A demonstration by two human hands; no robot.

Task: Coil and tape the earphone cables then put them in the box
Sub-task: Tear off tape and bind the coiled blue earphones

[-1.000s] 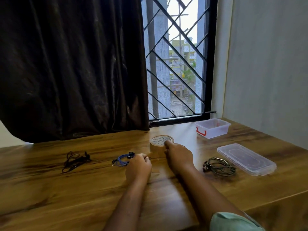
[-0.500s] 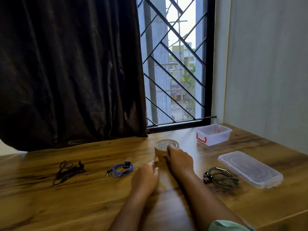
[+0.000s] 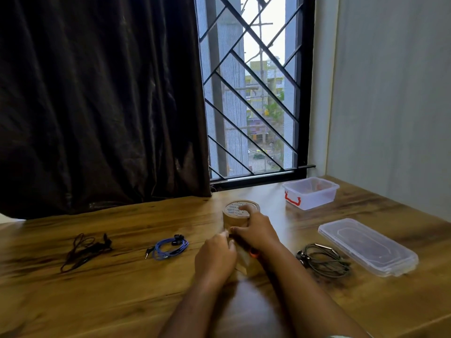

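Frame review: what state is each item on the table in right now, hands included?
Box: upright, open, lid off.
Lid: flat on the table, apart from the box.
Tape roll: lying flat, held by the right hand.
Left hand: fingers curled at the roll's near side; grip hidden.
Blue earphones: coiled.
Black earphones: loose, uncoiled.
Grey earphones: loosely coiled, beside the lid.

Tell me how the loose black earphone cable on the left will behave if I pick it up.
The loose black earphone cable would probably go floppy and dangle, since it lies in uncoiled, straggling loops. It looks thin, so likely very light. Its loops may snag on each other, unlike the neatly bundled blue earphone cable beside it.
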